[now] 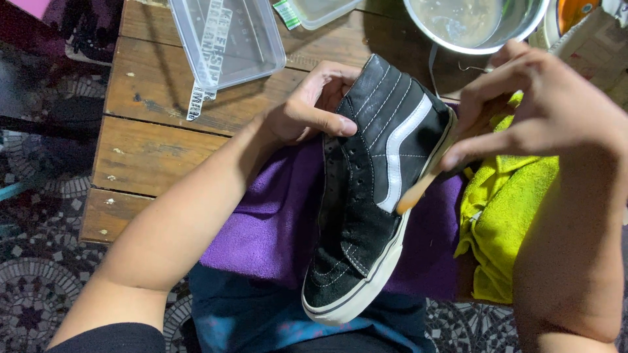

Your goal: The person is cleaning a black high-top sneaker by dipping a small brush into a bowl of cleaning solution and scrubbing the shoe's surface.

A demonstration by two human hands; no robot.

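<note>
Shoe (369,196) — collar in left hand (314,108), brush (418,189) in right hand (536,108)

shoe (366,196) on cloth (275,222) | towel (504,222) right | bowl (477,23) behind

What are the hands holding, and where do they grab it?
The left hand grips the black high-top sneaker by its ankle collar. The right hand holds a blurred brush by its upper end.
</note>
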